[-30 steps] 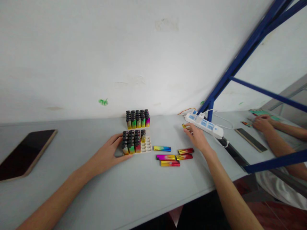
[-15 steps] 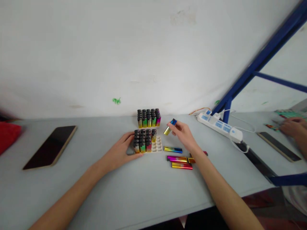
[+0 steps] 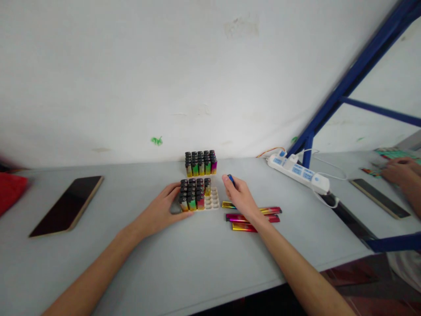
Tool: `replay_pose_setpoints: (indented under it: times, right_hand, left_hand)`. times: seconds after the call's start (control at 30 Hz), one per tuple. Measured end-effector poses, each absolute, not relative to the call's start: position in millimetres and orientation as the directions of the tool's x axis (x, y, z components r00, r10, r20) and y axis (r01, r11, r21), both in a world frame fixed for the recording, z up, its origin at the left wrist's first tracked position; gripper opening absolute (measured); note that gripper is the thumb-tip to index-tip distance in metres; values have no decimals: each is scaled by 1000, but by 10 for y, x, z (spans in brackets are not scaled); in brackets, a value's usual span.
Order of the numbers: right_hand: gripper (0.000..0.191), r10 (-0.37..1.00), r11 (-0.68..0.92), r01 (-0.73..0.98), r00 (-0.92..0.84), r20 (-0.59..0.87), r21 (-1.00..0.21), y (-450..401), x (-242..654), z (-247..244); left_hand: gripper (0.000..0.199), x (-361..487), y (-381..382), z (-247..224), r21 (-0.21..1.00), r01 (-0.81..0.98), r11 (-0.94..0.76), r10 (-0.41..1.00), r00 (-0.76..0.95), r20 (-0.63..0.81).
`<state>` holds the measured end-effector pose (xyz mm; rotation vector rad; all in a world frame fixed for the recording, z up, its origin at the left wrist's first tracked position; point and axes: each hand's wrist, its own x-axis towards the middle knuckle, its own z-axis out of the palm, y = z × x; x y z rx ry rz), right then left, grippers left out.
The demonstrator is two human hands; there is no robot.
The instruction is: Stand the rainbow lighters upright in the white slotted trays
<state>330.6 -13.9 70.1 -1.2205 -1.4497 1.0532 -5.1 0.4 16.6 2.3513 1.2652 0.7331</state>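
At the table's middle stands a white tray [image 3: 212,201] with round slots. Black-topped lighters [image 3: 191,193] stand upright in its left part, and bare slots show on the right. My left hand [image 3: 167,205] grips the tray's left end, thumb along the front and fingers behind. Just right of the tray, my right hand [image 3: 240,193] is closed around a lighter [image 3: 231,179]. Only its blue end shows; the fist hides the rest. Several shiny lighters [image 3: 242,227] lie flat below my right hand, partly covered by my forearm.
Behind the tray, a second group of upright lighters [image 3: 201,164] stands near the wall. A dark phone [image 3: 67,205] lies at left by a red thing [image 3: 11,191]. At right are a power strip [image 3: 297,171], a blue frame [image 3: 324,112] and another person's hand [image 3: 401,170].
My right hand has turned over the lighter, now hiding most of it, and moved slightly down. My left hand keeps its hold on the tray. The whole view has shifted a little.
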Motion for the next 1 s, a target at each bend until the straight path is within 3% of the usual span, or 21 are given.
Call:
replay_pose_setpoints:
  times: [0.33,0.53,0.73,0.8,1.0]
  right_hand:
    - [58,992,120,364,-4,128,-924,-175,3230,632]
    - [50,956,291,476,-126,263,-830,-215,3295,647]
    - [43,860,508,565,-287,422,-651,-206,3416,652]
    - [43,861,507,587,-323,392,-631,-209,3438,651]
    - [27,897,427,546,-354,264,-721,-219,3452,628]
  left_hand:
    - [91,-35,3,182,550,654,-520,851,453,265]
    - [85,-22,-9,140,540,640,-546,836,461,299]
    - [86,-23,-20,105,551,636,-541,839,453,300]
    - [87,-17,-31,122,558,635,-533,843,454,289]
    - [85,8,-57,171,571,628,-528,845,454,282]
